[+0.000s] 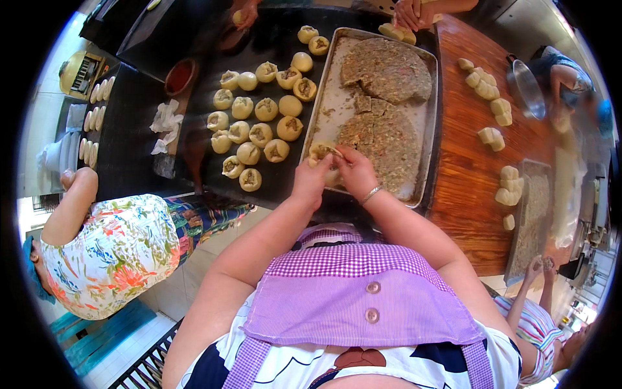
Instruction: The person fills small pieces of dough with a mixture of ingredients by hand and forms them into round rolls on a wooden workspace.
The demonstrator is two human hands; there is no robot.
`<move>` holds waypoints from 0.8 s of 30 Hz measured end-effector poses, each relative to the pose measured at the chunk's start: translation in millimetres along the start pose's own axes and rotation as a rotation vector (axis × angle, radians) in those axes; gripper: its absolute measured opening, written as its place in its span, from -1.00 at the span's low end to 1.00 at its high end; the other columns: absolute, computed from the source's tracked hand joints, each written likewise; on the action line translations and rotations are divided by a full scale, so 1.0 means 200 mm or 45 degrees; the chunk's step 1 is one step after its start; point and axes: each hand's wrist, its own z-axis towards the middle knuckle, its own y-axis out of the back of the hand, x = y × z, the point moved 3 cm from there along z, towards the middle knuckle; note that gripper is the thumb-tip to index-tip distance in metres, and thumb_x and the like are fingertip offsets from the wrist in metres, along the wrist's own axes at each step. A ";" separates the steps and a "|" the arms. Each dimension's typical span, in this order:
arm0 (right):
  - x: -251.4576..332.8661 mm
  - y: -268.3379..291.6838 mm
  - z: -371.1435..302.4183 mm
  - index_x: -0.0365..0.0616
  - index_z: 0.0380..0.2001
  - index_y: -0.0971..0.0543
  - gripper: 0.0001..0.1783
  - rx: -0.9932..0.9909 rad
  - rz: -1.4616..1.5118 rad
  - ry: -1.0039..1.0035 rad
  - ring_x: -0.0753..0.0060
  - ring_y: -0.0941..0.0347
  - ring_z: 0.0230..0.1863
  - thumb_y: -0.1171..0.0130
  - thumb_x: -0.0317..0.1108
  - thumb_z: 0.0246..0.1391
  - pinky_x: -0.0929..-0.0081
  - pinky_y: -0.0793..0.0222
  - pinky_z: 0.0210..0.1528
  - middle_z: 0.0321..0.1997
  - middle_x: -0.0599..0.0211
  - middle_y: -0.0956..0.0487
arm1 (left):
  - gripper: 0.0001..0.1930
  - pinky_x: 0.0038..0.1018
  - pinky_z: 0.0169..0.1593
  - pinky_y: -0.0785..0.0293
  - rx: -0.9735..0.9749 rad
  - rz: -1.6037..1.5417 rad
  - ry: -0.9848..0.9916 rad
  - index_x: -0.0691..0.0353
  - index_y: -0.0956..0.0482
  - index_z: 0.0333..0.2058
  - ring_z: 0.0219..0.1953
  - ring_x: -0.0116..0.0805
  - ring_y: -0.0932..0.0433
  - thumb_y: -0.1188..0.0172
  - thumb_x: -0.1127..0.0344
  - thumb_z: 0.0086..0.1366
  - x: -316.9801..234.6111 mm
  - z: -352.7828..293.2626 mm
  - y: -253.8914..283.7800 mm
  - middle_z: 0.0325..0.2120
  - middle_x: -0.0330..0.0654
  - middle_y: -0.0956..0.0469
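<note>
While the person's left hand (311, 179) and right hand (356, 171) meet above the near left corner of a large metal tray (331, 87), a cupped dough piece (320, 151) is held between them. The fingers of both hands grasp the dough piece: those of the left hand support its side, and those of the right hand pinch its rim, within which brown filling shows. A bracelet (370, 194) encircles the right wrist.

The tray stands along the right edge of the dark surface (280, 183) and bears 2 broad masses of speckled filling: a far mass (387, 68) toward its far edge and a near mass (382, 149) toward its near edge, with small cut cubes (374, 106) between them. The near mass is scored with cut lines on its left part.

To the left of the tray, about 20 rounded dough balls (265, 109) lie in loose rows, reaching toward the near edge of the dark surface; several are open at the top, with filling visible. Farther left lie a round reddish dish (180, 76) and crumpled white paper (166, 122).

To the right, a wooden surface (463, 136) carries clusters of pale dough lumps (501, 111), with a round metal bowl (528, 91) near its far right corner.
</note>
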 end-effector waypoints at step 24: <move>-0.05 -0.06 0.14 -0.30 -0.02 -0.51 -0.57 0.186 0.190 -0.418 0.39 -0.53 -0.23 -0.28 -0.32 0.06 0.46 -0.46 -0.18 -0.22 0.22 -0.61 | -0.57 -0.42 -0.13 -0.55 0.090 0.017 0.269 0.28 -0.43 0.02 -0.16 -0.34 -0.57 -0.27 0.19 0.26 -0.04 0.17 0.15 -0.16 -0.14 -0.56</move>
